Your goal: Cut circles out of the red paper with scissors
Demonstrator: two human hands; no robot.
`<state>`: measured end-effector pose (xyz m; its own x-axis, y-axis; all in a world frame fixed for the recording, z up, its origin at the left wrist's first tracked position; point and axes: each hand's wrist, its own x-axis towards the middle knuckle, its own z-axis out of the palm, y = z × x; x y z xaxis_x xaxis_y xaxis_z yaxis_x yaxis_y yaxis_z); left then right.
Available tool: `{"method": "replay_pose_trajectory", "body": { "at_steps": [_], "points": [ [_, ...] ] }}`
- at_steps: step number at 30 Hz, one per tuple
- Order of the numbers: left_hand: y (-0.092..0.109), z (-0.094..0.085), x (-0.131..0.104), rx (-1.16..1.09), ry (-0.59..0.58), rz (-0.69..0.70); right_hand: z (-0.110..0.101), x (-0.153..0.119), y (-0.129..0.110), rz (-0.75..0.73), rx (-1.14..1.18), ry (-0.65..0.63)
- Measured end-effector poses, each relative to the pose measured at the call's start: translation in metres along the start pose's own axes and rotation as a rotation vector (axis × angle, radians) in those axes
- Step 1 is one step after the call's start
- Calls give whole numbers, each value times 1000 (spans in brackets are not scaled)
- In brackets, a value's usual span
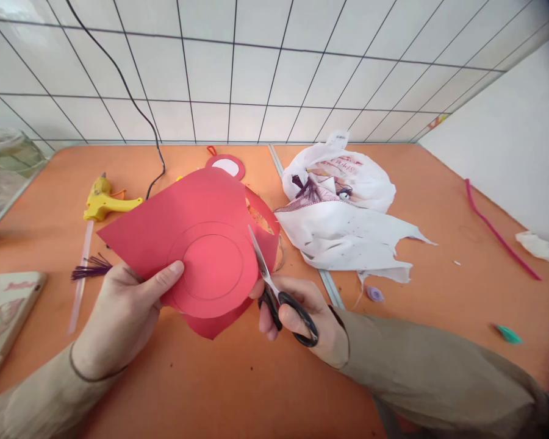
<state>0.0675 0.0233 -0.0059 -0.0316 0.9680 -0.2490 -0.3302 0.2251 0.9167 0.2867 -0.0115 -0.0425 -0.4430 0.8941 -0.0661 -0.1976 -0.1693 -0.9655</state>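
My left hand (125, 308) holds a sheet of red paper (178, 219) by its lower left edge, thumb on top. Two pencilled concentric circles (213, 259) are drawn on it. My right hand (297, 314) grips black-handled scissors (274, 286), whose blades lie against the outer circle's right side, partway through the paper. A cut strip of red paper (265, 213) curls away behind the blades.
On the orange table: a yellow glue gun (103, 200) with black cord (158, 155), a phone (4, 305) at left, purple threads (91, 267), a white plastic bag (343, 207), a red pipe cleaner (498, 231), a small red-and-white disc (225, 166), a green scrap (507, 333).
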Motion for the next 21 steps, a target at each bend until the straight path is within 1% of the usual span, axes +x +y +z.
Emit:
{"method": "replay_pose_trajectory", "body": {
  "at_steps": [5,11,16,21],
  "points": [
    [-2,-1,1,14,-4,23,-1,0,2,-9,11,-9],
    [-3,-2,2,72,4,75,0,0,-1,53,6,16],
    [-1,-2,2,122,25,130,0,0,0,49,21,14],
    [0,-2,2,250,47,211,-1,1,2,25,-1,8]
  ]
}}
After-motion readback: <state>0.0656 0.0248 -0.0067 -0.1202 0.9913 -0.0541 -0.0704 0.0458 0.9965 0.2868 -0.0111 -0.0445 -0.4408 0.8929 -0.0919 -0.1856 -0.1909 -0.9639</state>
